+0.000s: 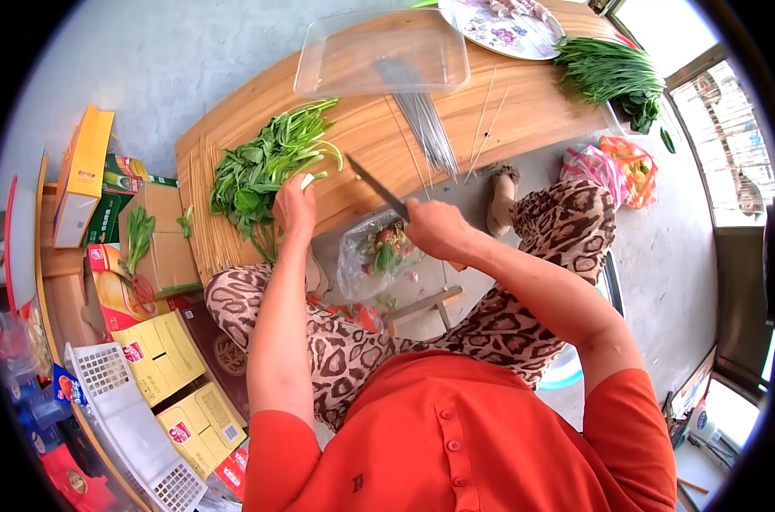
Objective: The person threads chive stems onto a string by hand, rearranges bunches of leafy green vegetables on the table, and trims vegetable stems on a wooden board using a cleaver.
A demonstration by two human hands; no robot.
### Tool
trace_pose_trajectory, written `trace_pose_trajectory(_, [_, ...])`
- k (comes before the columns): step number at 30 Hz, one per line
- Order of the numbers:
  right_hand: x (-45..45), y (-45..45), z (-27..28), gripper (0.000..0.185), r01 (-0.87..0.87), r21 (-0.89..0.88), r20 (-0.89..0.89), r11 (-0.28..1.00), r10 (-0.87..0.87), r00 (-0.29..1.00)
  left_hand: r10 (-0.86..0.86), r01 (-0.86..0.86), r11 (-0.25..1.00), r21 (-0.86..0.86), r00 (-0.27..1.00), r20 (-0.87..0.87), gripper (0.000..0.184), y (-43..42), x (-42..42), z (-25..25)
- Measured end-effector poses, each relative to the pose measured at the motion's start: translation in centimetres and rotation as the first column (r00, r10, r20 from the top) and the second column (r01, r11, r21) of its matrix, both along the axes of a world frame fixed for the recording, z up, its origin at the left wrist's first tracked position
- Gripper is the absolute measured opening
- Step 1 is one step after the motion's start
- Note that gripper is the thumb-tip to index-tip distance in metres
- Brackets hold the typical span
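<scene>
My left hand [294,209] is closed on the stem ends of some leafy greens at the table's near edge. The rest of the green pile [264,162] spreads on the wooden table [362,136] just beyond it. My right hand [438,229] grips the handle of a knife [374,183], its dark blade pointing up and left toward the stems. Blade and stems are apart. Below the table edge, between my hands, a clear plastic bag [353,264] holds vegetable scraps.
A clear plastic tray [336,64], metal skewers [426,128] and a floral plate [502,38] lie on the table. Chives [609,72] are at the right end. Boxes [161,354] and a white basket [136,427] stand at left; bags [630,171] are on the floor.
</scene>
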State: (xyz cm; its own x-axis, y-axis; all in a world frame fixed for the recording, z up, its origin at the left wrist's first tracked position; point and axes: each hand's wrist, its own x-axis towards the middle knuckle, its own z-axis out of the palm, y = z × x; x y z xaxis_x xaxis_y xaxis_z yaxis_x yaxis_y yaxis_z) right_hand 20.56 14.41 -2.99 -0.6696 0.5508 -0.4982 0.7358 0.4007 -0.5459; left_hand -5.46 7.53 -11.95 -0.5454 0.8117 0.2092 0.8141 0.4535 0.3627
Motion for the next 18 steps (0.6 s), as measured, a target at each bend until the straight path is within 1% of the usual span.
trace_pose_trajectory(1, [0.3,0.4,0.0,0.024,0.036,0.032,-0.003,0.999,-0.036,0.999,-0.027,0.028,0.999,0.019,0.999,-0.046,0.023,0.1,-0.4,-0.3])
trace_pose_trajectory(2, [0.7,0.7,-0.5,0.024,0.035,0.034,-0.003,0.999,-0.035,0.999,-0.026,0.027,0.999,0.021,0.999,-0.045,0.023,0.2,-0.5,-0.2])
trace_pose_trajectory(5, [1.6,1.2,-1.8,0.023,0.086,0.084,-0.142,0.993,-0.073,0.987,-0.077,0.075,0.997,-0.016,0.993,-0.085,0.021,0.6,-0.8,-0.2])
trace_pose_trajectory(7, [1.7,1.1,-1.9,0.023,0.089,0.063,-0.137,0.994,-0.079,0.987,-0.049,0.043,0.996,-0.084,0.996,-0.07,0.019,0.7,-0.9,-0.4])
trace_pose_trajectory(8, [1.6,0.9,-1.8,0.022,0.085,0.042,-0.135,0.995,-0.079,0.988,-0.05,0.044,0.995,-0.084,0.996,-0.068,0.019,0.9,-0.8,-0.5])
trace_pose_trajectory(10, [1.4,0.8,-1.1,0.024,0.068,0.03,-0.107,0.997,-0.065,0.992,-0.074,0.066,0.987,-0.147,0.996,-0.051,0.018,1.1,-0.8,-0.5])
trace_pose_trajectory(11, [1.2,0.8,-0.8,0.026,0.053,0.019,-0.08,0.998,-0.051,0.995,-0.072,0.063,0.987,-0.148,0.996,-0.056,0.018,0.9,-0.7,-0.7])
trace_pose_trajectory(13, [1.2,0.7,-0.9,0.026,0.049,0.015,-0.092,0.999,-0.047,0.995,-0.127,0.121,0.989,-0.085,0.99,-0.062,0.016,0.4,0.0,-1.6])
trace_pose_trajectory(14, [1.2,0.7,-0.9,0.027,0.047,0.012,-0.099,0.999,-0.045,0.994,-0.127,0.121,0.989,-0.084,0.99,-0.064,0.016,0.3,0.2,-1.6])
trace_pose_trajectory(16, [1.3,0.6,-0.5,0.028,0.047,0.006,-0.101,0.999,-0.046,0.994,-0.123,0.126,0.985,-0.115,0.992,0.038,0.01,-0.1,0.5,-1.8])
trace_pose_trajectory(17, [1.3,0.5,-0.4,0.029,0.046,0.0,-0.102,0.999,-0.046,0.994,-0.031,0.057,0.986,-0.154,0.985,0.169,0.013,0.0,1.2,-1.0])
trace_pose_trajectory(18, [1.4,0.4,-0.5,0.029,0.046,0.0,-0.105,0.999,-0.046,0.993,-0.031,0.057,0.987,-0.154,0.985,0.167,0.013,0.1,1.4,-1.0])
